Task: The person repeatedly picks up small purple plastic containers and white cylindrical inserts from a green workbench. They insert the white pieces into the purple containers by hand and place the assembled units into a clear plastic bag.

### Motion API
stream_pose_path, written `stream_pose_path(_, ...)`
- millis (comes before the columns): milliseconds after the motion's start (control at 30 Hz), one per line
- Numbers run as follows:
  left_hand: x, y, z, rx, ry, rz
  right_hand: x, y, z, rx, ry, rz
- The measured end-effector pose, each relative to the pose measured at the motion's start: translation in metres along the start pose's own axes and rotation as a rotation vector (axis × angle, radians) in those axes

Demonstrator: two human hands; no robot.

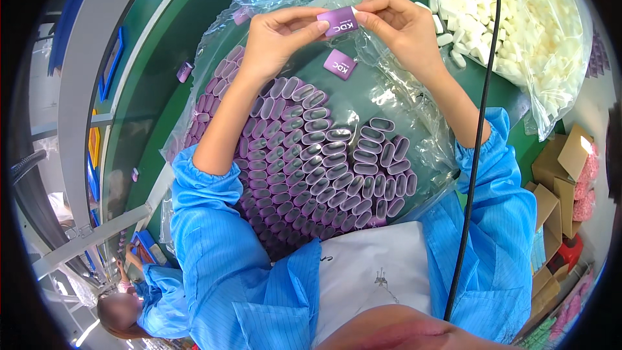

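Up at the far side of the green work surface, both my hands hold a small purple plastic shell [337,22] with white printing. My left hand [280,37] pinches its left end between thumb and fingers. At the other end, the thumb and fingers of my right hand [407,31] close on it, where a sliver of white shows. Just below lies another purple shell [339,65], flat on clear plastic film. Many purple oval shells [315,126] stand packed upright between my forearms, open ends up. Their interiors look hollow.
A clear bag of white oval pieces [512,13] spills at the far right. A loose purple shell [184,71] lies to the left. A black cable [483,104] hangs across the view. Cardboard boxes [554,181] stand at right. Another person [155,291] sits at lower left.
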State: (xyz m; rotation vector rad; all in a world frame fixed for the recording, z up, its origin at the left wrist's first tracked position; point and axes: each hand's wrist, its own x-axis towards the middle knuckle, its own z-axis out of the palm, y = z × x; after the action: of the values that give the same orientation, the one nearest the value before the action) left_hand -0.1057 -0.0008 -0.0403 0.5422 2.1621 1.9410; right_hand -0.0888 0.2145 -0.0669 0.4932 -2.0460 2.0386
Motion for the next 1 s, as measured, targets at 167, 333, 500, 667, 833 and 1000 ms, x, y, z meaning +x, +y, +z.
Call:
stream_pose_path(167,-0.002,0.003,0.007,-0.171,-0.012,-0.014,-0.006,-0.013,0.010,0.201,0.096,0.038)
stream_pose_path(333,-0.002,-0.002,0.010,-0.552,0.054,-0.100,-0.002,-0.008,0.004,0.071,0.018,-0.163)
stream_pose_path(500,-0.003,-0.004,0.012,-0.511,0.029,-0.079,-0.005,-0.012,0.008,0.110,0.048,-0.121)
stream_pose_path(667,-0.005,-0.002,0.017,-0.518,0.078,-0.056,-0.007,-0.011,0.007,-0.068,0.044,-0.275)
stream_pose_path(833,-0.003,0.001,0.014,-0.543,0.107,-0.098,-0.003,-0.006,0.005,-0.221,0.123,-0.389)
stream_pose_path(1000,0.049,-0.001,-0.070,0.031,0.357,0.005,0.038,0.016,-0.033,-0.526,0.370,-0.327)
